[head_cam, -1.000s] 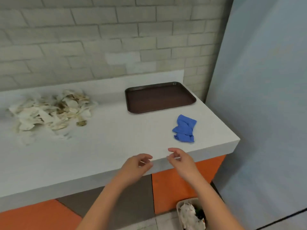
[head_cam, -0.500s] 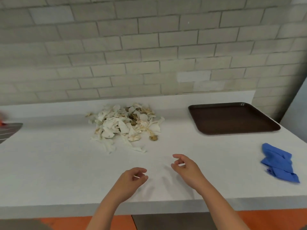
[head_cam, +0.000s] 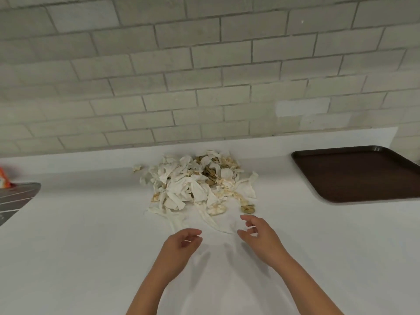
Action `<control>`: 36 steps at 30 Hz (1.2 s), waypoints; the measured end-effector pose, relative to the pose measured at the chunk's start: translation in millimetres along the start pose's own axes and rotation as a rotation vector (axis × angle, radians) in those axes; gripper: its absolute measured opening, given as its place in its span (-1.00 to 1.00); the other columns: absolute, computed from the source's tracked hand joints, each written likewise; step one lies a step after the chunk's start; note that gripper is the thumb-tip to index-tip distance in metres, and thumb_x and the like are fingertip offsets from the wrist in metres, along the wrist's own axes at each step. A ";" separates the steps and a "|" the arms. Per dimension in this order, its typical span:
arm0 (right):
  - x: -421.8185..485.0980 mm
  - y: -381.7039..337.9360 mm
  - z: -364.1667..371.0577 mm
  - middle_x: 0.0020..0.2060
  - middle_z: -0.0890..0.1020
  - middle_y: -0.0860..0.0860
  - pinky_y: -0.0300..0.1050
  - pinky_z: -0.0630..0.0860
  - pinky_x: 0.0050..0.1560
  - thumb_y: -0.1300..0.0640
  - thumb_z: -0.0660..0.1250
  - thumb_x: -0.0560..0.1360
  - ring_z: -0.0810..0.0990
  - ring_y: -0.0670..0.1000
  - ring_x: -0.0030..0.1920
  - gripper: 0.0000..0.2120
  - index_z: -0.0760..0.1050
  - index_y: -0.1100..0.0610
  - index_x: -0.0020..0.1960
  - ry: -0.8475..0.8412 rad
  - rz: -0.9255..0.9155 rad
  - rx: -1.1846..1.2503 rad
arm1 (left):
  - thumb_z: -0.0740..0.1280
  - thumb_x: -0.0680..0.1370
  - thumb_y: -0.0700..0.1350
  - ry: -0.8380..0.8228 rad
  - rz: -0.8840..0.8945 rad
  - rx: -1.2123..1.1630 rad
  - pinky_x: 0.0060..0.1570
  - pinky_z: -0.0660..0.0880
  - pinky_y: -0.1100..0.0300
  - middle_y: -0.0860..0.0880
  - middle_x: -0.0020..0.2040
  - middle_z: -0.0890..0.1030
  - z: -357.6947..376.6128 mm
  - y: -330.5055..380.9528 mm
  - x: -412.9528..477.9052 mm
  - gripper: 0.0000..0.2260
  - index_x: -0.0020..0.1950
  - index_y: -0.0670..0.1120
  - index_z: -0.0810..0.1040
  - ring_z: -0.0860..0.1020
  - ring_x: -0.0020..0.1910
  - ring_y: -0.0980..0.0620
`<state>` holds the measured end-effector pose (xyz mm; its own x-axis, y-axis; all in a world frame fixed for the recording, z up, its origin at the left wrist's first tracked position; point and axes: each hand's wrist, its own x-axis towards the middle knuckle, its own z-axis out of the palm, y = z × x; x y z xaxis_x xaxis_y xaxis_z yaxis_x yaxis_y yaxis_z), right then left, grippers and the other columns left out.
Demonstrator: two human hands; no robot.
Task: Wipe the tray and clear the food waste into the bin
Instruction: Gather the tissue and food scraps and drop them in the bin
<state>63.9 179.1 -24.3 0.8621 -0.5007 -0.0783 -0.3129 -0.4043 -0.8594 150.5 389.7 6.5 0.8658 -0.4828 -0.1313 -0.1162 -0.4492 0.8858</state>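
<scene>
Waste pile [head_cam: 197,183] left of tray [head_cam: 359,176]

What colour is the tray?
Dark brown tray, plain with no pattern; it shows in the head view at the right.

A heap of torn white and brown-stained food waste [head_cam: 197,183] lies mid-table near the back edge. An empty dark brown tray [head_cam: 361,172] sits flat toward the table's right end, well apart.
</scene>
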 end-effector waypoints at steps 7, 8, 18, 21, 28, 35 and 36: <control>61.2 -11.0 12.2 0.17 0.42 -0.17 -0.42 0.32 -0.06 0.02 0.33 0.51 0.45 -0.18 0.09 -0.68 0.43 -0.20 0.24 -0.059 -0.131 -0.065 | 0.31 0.50 -0.25 0.424 0.139 0.104 0.07 0.39 0.28 0.06 0.12 0.50 -27.0 27.1 88.0 -0.78 0.07 0.03 0.57 0.48 0.16 0.06; 68.0 -11.6 16.1 0.18 0.42 -0.18 -0.44 0.32 -0.05 0.03 0.34 0.51 0.45 -0.18 0.11 -0.69 0.45 -0.19 0.23 -0.068 -0.146 -0.068 | 0.32 0.50 -0.26 0.471 0.161 0.140 0.09 0.36 0.26 0.03 0.13 0.47 -34.3 31.7 105.5 -0.77 0.09 -0.01 0.57 0.46 0.18 0.02; 111.2 -27.6 32.1 0.17 0.43 -0.15 -0.48 0.32 0.03 0.05 0.35 0.51 0.43 -0.18 0.12 -0.68 0.46 -0.11 0.25 -0.037 -0.120 -0.096 | 0.42 0.35 0.26 0.234 -0.123 0.471 0.33 0.32 -0.11 -0.19 0.42 0.21 -76.2 12.6 244.1 -0.20 0.49 0.03 0.19 0.29 0.38 -0.24; 120.3 -35.3 33.4 0.17 0.42 -0.14 -0.33 0.36 0.11 0.07 0.35 0.51 0.45 -0.15 0.12 -0.68 0.45 -0.11 0.25 0.015 -0.112 -0.065 | 0.42 0.36 0.23 0.024 -0.083 0.666 0.36 0.30 -0.07 -0.17 0.46 0.17 -51.2 -10.1 243.9 -0.20 0.49 -0.01 0.19 0.25 0.41 -0.22; 137.7 -41.3 25.6 0.14 0.44 -0.10 -0.24 0.42 0.09 0.13 0.37 0.49 0.50 -0.08 0.11 -0.67 0.49 -0.06 0.24 0.186 -0.119 -0.032 | 0.59 0.09 -0.16 0.211 0.649 0.819 0.10 0.44 0.00 -0.06 0.11 0.59 0.6 -6.8 201.0 -0.55 -0.05 0.02 0.64 0.53 0.12 -0.13; 143.8 -33.0 17.2 0.14 0.48 -0.08 -0.13 0.46 0.10 0.00 0.30 0.53 0.52 -0.06 0.11 -0.74 0.49 -0.10 0.22 0.262 -0.058 -0.030 | 0.33 0.45 0.16 -0.201 0.613 0.785 0.48 0.00 -0.08 -0.16 0.45 0.28 23.7 -17.9 164.2 -0.50 0.37 0.14 0.35 0.18 0.48 -0.14; 144.0 -30.6 18.4 0.15 0.47 -0.07 -0.15 0.43 0.09 -0.04 0.28 0.54 0.51 -0.05 0.14 -0.71 0.48 -0.09 0.25 0.233 -0.034 -0.076 | 0.27 0.49 0.18 -0.285 0.558 0.765 0.47 -0.17 0.02 -0.15 0.50 0.16 24.2 -20.4 158.4 -0.46 0.44 0.18 0.23 0.04 0.51 -0.10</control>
<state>204.9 133.5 -18.6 0.7601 -0.6454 0.0759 -0.3225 -0.4760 -0.8182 278.2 304.2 -43.2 0.4535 -0.8909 0.0267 -0.8420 -0.4184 0.3404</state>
